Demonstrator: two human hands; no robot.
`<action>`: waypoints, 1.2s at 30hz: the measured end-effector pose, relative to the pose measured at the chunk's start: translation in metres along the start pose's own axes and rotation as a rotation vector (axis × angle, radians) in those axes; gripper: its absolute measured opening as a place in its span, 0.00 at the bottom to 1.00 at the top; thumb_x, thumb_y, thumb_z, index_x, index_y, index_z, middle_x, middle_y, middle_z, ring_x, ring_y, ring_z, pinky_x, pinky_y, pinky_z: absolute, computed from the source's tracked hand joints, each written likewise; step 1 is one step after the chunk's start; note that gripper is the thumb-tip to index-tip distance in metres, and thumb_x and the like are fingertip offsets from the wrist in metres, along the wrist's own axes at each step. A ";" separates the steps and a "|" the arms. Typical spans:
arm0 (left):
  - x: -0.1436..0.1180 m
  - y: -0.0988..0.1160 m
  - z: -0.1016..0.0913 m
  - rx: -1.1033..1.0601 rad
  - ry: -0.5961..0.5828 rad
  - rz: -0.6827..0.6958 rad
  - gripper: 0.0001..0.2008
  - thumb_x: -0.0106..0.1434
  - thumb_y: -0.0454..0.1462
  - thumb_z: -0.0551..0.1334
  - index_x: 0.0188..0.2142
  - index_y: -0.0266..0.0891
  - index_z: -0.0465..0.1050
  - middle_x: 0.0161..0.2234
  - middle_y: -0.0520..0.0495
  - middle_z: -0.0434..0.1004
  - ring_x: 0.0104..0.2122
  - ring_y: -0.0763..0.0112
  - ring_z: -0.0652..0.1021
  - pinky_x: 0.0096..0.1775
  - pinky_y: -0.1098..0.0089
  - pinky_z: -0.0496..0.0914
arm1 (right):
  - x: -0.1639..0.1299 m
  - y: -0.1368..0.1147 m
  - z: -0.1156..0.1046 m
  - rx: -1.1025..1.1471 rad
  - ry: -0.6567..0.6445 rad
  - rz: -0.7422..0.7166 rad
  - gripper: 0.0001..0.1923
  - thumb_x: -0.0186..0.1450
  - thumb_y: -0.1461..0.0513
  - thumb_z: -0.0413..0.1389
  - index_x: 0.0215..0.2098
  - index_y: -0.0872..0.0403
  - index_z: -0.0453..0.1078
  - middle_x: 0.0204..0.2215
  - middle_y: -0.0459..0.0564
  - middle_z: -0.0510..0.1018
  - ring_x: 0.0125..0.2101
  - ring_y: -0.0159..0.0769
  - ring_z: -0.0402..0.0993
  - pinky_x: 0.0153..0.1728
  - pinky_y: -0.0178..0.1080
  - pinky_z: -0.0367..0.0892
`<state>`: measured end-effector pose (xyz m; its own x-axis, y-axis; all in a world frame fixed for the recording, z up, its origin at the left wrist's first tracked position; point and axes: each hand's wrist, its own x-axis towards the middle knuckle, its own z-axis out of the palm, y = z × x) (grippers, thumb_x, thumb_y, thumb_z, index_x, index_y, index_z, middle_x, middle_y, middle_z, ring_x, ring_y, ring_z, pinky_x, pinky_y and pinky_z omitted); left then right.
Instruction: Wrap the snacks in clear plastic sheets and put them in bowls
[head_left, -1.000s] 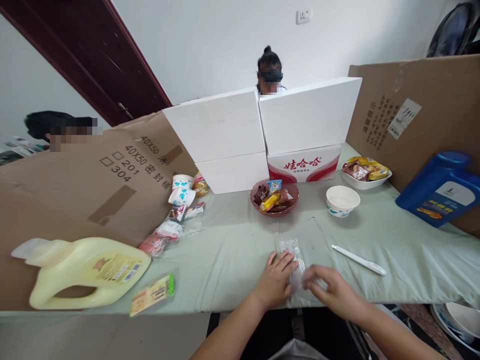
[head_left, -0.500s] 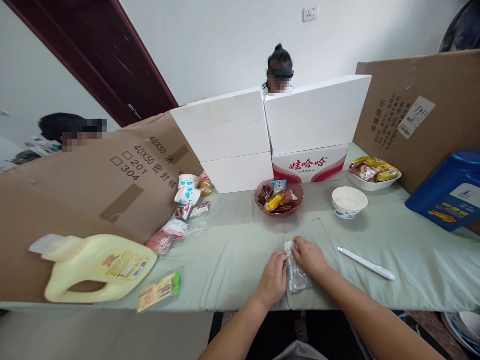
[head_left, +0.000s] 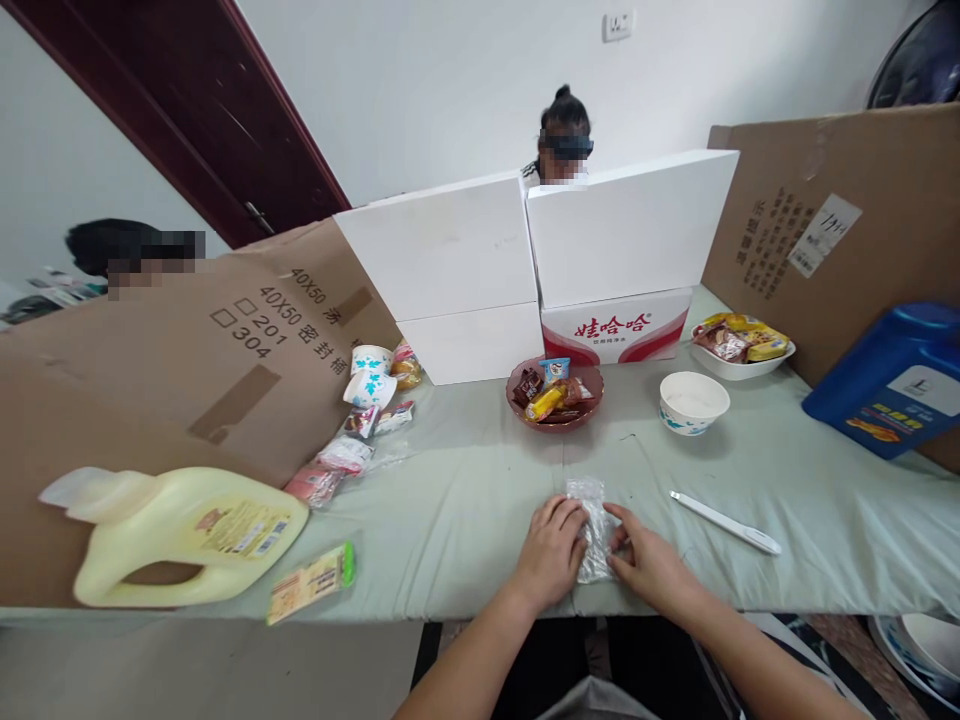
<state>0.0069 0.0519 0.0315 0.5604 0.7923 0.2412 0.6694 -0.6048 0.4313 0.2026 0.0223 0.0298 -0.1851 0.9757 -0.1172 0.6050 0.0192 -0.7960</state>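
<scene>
- Pressing on a small clear plastic bag (head_left: 592,525) from both sides, the left hand (head_left: 551,553) and the right hand (head_left: 651,566) lie low on the desk (head_left: 465,500) near its front edge.
- Left hand: fingers curled and laid flat, fingertips on the bag's left edge; it pins the bag rather than closing round it.
- Right hand: fingers bent, tips on the bag's right edge; whether thumb and finger pinch the film cannot be told.
- The bag lies flat on the pale green cover, its far end sticking out bare beyond both hands.
- A white pen (head_left: 724,521) lies just right of the right hand, apart from it.
- Farther back stand a reddish bowl of wrapped snacks (head_left: 554,394), an empty white bowl (head_left: 694,402) to its right, and a white dish of snack packets (head_left: 742,347) near the right cardboard wall.
- A blue jug (head_left: 889,380) lies on its side at the far right.
- At the left, a pale yellow jug (head_left: 180,530) lies on its side, with a green-edged packet (head_left: 311,583) just in front of it.
- Loose wrappers and paper cups (head_left: 366,378) trail along the left cardboard wall.
- White boxes (head_left: 525,265) form a back wall; one person's head shows above them and another's over the left cardboard.
</scene>
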 end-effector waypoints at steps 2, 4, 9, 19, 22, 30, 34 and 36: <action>0.000 0.002 0.000 0.045 -0.035 -0.008 0.20 0.64 0.37 0.58 0.57 0.44 0.64 0.56 0.44 0.67 0.58 0.54 0.62 0.57 0.50 0.61 | -0.013 -0.001 -0.004 -0.151 0.109 -0.053 0.26 0.61 0.65 0.50 0.57 0.54 0.59 0.37 0.50 0.76 0.30 0.36 0.76 0.34 0.40 0.71; 0.001 0.004 0.001 0.084 -0.066 -0.020 0.24 0.63 0.39 0.60 0.58 0.46 0.63 0.56 0.44 0.65 0.58 0.52 0.61 0.57 0.49 0.60 | -0.020 -0.009 -0.008 -0.299 0.256 -0.186 0.20 0.64 0.63 0.49 0.55 0.54 0.63 0.44 0.55 0.75 0.41 0.41 0.75 0.42 0.44 0.70; 0.004 0.005 0.000 0.123 -0.094 -0.009 0.27 0.62 0.41 0.60 0.61 0.47 0.60 0.57 0.43 0.63 0.58 0.50 0.59 0.57 0.48 0.58 | -0.026 -0.016 0.001 -0.617 0.223 -0.628 0.29 0.65 0.59 0.52 0.63 0.55 0.56 0.60 0.58 0.65 0.61 0.44 0.57 0.58 0.47 0.58; 0.034 -0.011 -0.017 0.209 0.107 -0.101 0.16 0.64 0.31 0.54 0.50 0.37 0.70 0.45 0.39 0.71 0.47 0.55 0.68 0.47 0.53 0.67 | -0.033 0.015 0.038 -0.878 0.251 -0.602 0.48 0.58 0.43 0.57 0.67 0.61 0.49 0.66 0.60 0.53 0.66 0.50 0.43 0.62 0.52 0.46; 0.041 -0.007 -0.010 0.101 0.067 0.154 0.12 0.64 0.31 0.54 0.42 0.38 0.74 0.41 0.42 0.74 0.45 0.60 0.71 0.49 0.58 0.67 | -0.033 0.013 0.036 -0.887 0.249 -0.596 0.47 0.59 0.44 0.56 0.66 0.60 0.50 0.66 0.59 0.54 0.66 0.50 0.43 0.62 0.52 0.45; 0.049 -0.024 0.009 0.025 0.010 0.185 0.18 0.63 0.31 0.55 0.53 0.43 0.69 0.56 0.43 0.68 0.57 0.60 0.67 0.55 0.55 0.65 | -0.036 0.009 0.035 -0.895 0.271 -0.600 0.37 0.61 0.52 0.55 0.64 0.59 0.55 0.63 0.57 0.60 0.64 0.48 0.50 0.61 0.49 0.47; 0.043 -0.024 0.008 -0.076 0.061 0.224 0.16 0.62 0.34 0.60 0.50 0.40 0.70 0.53 0.40 0.69 0.52 0.60 0.70 0.53 0.57 0.68 | -0.047 0.013 0.044 -0.832 0.351 -0.586 0.28 0.62 0.60 0.55 0.60 0.53 0.62 0.59 0.53 0.67 0.58 0.43 0.60 0.58 0.45 0.51; 0.041 -0.022 0.006 -0.109 0.062 0.238 0.11 0.61 0.36 0.62 0.44 0.40 0.74 0.46 0.42 0.72 0.48 0.61 0.71 0.50 0.59 0.69 | -0.052 0.014 0.047 -0.750 0.372 -0.561 0.24 0.61 0.63 0.54 0.57 0.49 0.65 0.54 0.50 0.73 0.51 0.40 0.66 0.54 0.44 0.54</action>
<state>0.0183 0.0969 0.0264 0.6627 0.6343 0.3981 0.4639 -0.7650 0.4468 0.1846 -0.0383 -0.0035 -0.4163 0.7874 0.4546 0.8596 0.5038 -0.0855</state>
